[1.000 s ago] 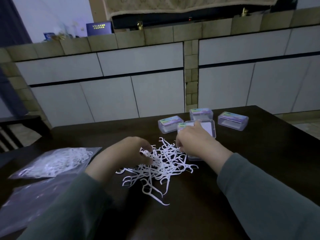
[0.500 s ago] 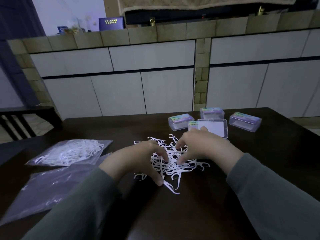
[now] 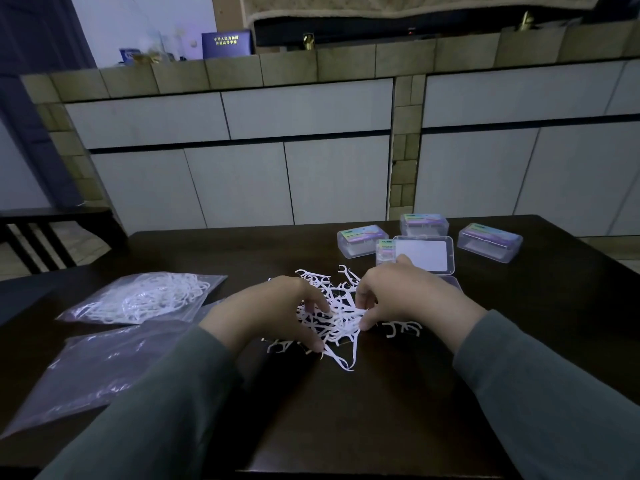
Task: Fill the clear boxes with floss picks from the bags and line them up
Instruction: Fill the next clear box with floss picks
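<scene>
Between the curled left hand [image 3: 273, 311] and right hand [image 3: 403, 296], both gathering, lie floss picks [image 3: 337, 317].

The picks [image 3: 341, 317] lie mid-table [image 3: 381, 410] between both hands. Two bags [image 3: 145, 299] lie to their left. The boxes [image 3: 424, 254] sit behind, to the right.

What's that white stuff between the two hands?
A tangled pile of white floss picks lies on the dark table between the left hand and right hand; both hands' fingers reach into it, seen in the head view.
</scene>
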### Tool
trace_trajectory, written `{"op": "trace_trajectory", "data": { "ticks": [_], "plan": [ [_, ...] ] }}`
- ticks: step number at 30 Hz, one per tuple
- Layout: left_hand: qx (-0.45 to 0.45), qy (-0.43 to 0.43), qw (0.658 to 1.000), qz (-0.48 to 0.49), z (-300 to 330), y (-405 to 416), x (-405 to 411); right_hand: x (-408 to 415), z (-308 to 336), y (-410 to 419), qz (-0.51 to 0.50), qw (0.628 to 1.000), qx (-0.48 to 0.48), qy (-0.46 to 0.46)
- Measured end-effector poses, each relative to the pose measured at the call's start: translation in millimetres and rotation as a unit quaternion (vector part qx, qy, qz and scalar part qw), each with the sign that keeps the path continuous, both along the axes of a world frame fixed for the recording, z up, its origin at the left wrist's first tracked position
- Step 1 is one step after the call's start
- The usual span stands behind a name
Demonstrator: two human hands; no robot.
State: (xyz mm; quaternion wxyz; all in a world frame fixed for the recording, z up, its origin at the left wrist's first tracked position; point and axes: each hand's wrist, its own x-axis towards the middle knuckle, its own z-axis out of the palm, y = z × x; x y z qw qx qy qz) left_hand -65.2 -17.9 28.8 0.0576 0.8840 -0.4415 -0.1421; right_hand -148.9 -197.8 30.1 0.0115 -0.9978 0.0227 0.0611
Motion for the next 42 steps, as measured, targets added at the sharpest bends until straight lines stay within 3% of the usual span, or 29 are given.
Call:
{"op": "trace_trajectory", "data": {
  "ticks": [12, 20, 42],
  "plan": [
    [-0.025, -0.015, 0.999, 0.015, -3.8, 1.3, 6.9, -6.4, 0.4, -0.8, 0.042, 0.995, -0.023, -0.083],
    [-0.023, -0.03, 0.999, 0.003, -4.3, 1.3, 6.3, -5.4, 1.0, -6.7, 0.019, 0.993, 0.022, -0.116],
    [-0.182, -0.097, 0.978, -0.002, -0.8, 0.5, 4.0, -18.2, 21.4, -36.5, -0.016, 0.971, 0.019, -0.239]
  ]
}}
